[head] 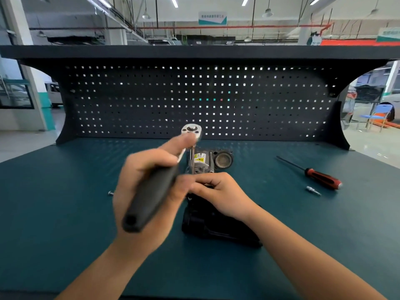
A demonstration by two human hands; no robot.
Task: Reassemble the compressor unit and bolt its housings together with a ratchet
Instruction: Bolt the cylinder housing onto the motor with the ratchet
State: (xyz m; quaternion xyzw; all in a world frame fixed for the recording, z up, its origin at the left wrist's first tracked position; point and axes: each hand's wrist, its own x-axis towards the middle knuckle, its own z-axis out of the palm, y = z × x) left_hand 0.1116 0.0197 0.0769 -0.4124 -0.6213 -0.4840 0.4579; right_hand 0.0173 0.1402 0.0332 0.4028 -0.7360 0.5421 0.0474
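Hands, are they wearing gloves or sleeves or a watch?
No. The left hand and right hand have no gloves, rings or watch that I can see. The left forearm and right forearm show no sleeves as far as the picture's edge.

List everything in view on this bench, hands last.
ratchet: 1, silver head and black handle, raised over bench centre, in the left hand
compressor: 1, silver body with yellow label, black housing at the near end, bench centre
screwdriver: 1, red and black handle, lying on the right of the bench
bit: 1, silver, just in front of the screwdriver
bolt: 1, silver, loose on the bench left of the left hand
pegboard: 1, dark, back of the bench, nothing hung on it
bench: 1, teal top
chair: 1, blue, far right background
left hand: grips the ratchet handle
right hand: fingers curled on the compressor
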